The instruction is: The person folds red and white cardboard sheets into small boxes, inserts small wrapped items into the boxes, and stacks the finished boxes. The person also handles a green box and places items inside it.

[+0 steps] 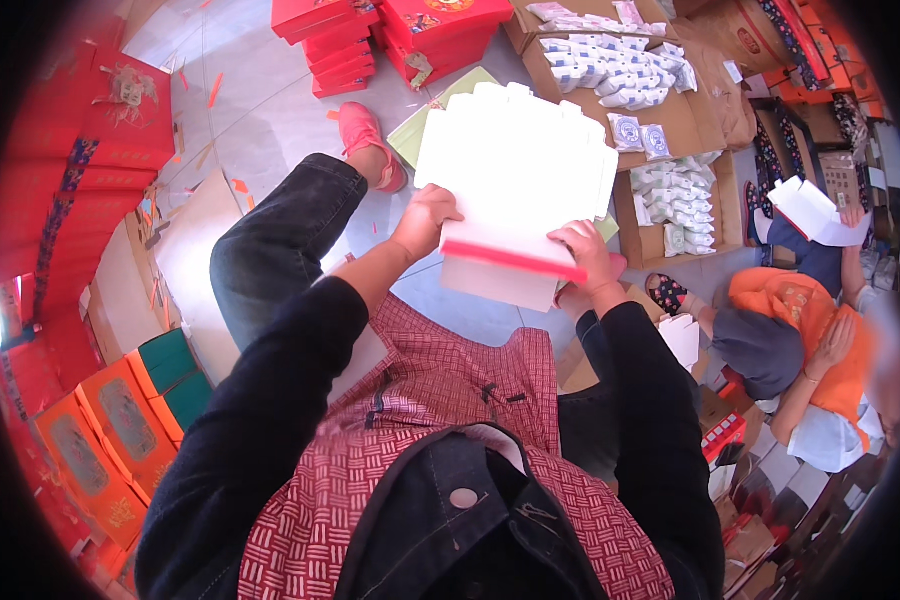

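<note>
Between my hands is a white cardboard box blank [520,160], partly folded, with notched flaps along its far edge and a red strip along its near fold. My left hand [430,220] is closed on its near left corner. My right hand [588,262] grips the near right end by the red strip, thumb on the white side. A narrower panel hangs down from the fold toward me. The blank's underside and the fingertips beneath it are hidden. A light green sheet [410,140] shows under the blank's far left side.
Red boxes [340,55] are stacked ahead, with more red boxes [90,130] at the left. Orange boxes [125,415] stand lower left. Cardboard cartons [705,115] at the right hold several wrapped white packets [610,70]. A co-worker in an orange apron [805,315] sits far right, holding another white blank.
</note>
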The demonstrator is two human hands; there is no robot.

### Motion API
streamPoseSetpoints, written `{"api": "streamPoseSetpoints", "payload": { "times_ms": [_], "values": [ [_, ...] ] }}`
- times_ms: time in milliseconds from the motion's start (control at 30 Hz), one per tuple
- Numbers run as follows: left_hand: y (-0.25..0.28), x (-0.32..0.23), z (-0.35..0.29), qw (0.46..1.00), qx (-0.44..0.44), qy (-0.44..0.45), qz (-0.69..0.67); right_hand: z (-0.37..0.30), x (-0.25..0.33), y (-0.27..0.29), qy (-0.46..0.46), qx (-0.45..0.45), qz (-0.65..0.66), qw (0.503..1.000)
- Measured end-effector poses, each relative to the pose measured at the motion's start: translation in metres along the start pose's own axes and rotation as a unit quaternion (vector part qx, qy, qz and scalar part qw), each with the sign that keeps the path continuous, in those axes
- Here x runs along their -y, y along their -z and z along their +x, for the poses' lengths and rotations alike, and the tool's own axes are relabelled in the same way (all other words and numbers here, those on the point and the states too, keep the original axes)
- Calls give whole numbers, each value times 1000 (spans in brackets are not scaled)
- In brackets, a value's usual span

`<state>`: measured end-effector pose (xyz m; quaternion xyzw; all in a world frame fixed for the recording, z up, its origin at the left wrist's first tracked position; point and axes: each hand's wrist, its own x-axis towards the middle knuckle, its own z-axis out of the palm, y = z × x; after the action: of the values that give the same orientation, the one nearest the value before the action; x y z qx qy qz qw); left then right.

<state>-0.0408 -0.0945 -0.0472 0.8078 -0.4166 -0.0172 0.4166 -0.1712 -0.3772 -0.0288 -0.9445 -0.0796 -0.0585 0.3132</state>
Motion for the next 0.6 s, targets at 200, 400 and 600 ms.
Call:
{"api": "streamPoseSetpoints", "payload": {
  "times_ms": [200,400,600],
  "values": [
    [-5,-30,9,918,47,372,127,14,6,-7,-274,25,24,961],
    [-13,-43,35,859,114,449,218,26,6,-17,-388,44,13,921],
    [3,-7,-1,997,13,-2,75,-18,14,-8,-91,-51,-72,992]
  ]
}}
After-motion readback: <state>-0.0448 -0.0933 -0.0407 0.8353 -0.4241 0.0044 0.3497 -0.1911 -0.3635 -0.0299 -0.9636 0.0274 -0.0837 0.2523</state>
